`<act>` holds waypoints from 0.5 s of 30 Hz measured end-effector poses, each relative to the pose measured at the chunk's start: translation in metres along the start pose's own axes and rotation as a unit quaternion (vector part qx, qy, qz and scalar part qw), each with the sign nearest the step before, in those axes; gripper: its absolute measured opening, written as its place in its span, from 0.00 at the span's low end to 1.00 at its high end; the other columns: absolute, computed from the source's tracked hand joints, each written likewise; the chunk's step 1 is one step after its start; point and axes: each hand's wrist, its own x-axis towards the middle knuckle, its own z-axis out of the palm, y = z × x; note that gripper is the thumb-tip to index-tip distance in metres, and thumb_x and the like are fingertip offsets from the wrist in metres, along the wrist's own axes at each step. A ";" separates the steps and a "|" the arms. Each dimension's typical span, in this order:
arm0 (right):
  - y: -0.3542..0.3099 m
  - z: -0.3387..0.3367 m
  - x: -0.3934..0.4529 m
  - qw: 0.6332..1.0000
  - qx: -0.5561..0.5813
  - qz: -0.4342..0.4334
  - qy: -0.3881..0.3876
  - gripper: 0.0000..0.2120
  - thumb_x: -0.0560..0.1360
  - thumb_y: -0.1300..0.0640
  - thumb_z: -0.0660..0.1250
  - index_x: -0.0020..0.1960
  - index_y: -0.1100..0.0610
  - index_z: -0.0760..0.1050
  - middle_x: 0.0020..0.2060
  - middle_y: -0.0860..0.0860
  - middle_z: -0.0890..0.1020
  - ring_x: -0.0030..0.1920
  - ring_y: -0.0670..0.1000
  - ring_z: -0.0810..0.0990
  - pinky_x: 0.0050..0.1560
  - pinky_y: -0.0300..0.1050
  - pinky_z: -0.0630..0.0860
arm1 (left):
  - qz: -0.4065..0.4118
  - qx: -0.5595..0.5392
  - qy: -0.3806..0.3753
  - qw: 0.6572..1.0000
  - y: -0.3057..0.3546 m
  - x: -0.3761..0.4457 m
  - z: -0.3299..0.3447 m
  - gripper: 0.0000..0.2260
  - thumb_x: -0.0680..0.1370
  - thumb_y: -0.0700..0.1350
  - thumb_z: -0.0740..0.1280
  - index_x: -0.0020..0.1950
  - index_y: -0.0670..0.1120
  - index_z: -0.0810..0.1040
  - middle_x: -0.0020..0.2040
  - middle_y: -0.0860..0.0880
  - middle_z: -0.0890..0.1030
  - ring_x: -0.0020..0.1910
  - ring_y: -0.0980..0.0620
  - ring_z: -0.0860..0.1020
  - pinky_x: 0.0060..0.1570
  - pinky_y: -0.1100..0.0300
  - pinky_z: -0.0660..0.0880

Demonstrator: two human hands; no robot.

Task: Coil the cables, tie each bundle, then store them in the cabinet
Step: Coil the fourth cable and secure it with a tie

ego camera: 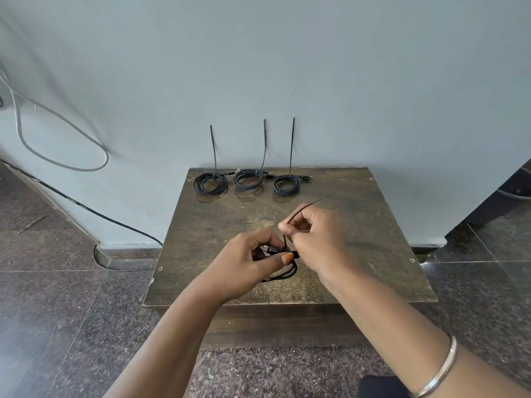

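No text, label, brand, number or sign can be read anywhere: not on the cables, ties, worktop or wall.

A grey cable [57, 133] loops down the pale wall [316, 67] — left of the wooden table [373, 254]; a black cord [94, 211] follows the wall's base over speckled floor tiles [57, 311].

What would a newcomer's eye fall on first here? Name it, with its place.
First, the two hands at the middle of the wooden table: the left hand grips a coiled black cable while the right hand pinches a zip tie looped round it. Next, three tied cable bundles in a row at the table's far edge, tie tails pointing up the wall.
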 end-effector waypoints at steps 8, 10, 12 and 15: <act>0.002 -0.013 0.007 0.981 0.153 0.071 -0.100 0.06 0.73 0.57 0.72 0.38 0.54 0.79 0.42 0.59 0.84 0.38 0.47 0.78 0.38 0.40 0.74 | -0.041 -0.082 0.091 0.992 -0.001 0.003 0.014 0.06 0.74 0.46 0.71 0.51 0.49 0.82 0.42 0.48 0.85 0.37 0.56 0.82 0.44 0.62 0.77; 0.003 -0.015 0.007 0.973 0.180 0.080 -0.118 0.05 0.74 0.56 0.71 0.39 0.53 0.80 0.38 0.56 0.84 0.36 0.45 0.78 0.34 0.36 0.71 | -0.047 -0.105 0.096 0.989 -0.001 0.004 0.011 0.07 0.73 0.46 0.73 0.50 0.50 0.82 0.40 0.47 0.85 0.38 0.56 0.81 0.45 0.60 0.77; 0.003 -0.015 0.006 0.968 0.190 0.091 -0.135 0.04 0.75 0.56 0.70 0.43 0.57 0.81 0.36 0.49 0.84 0.36 0.44 0.79 0.36 0.37 0.73 | -0.057 -0.118 0.097 0.987 -0.004 0.005 0.010 0.08 0.71 0.45 0.74 0.49 0.52 0.81 0.41 0.48 0.85 0.40 0.55 0.82 0.47 0.57 0.78; 0.004 -0.015 0.007 0.964 0.192 0.105 -0.150 0.07 0.75 0.55 0.70 0.47 0.59 0.81 0.39 0.49 0.83 0.41 0.47 0.80 0.42 0.41 0.75 | -0.068 -0.112 0.099 0.986 -0.007 0.005 0.010 0.08 0.71 0.44 0.75 0.48 0.53 0.81 0.42 0.48 0.85 0.41 0.53 0.82 0.49 0.55 0.78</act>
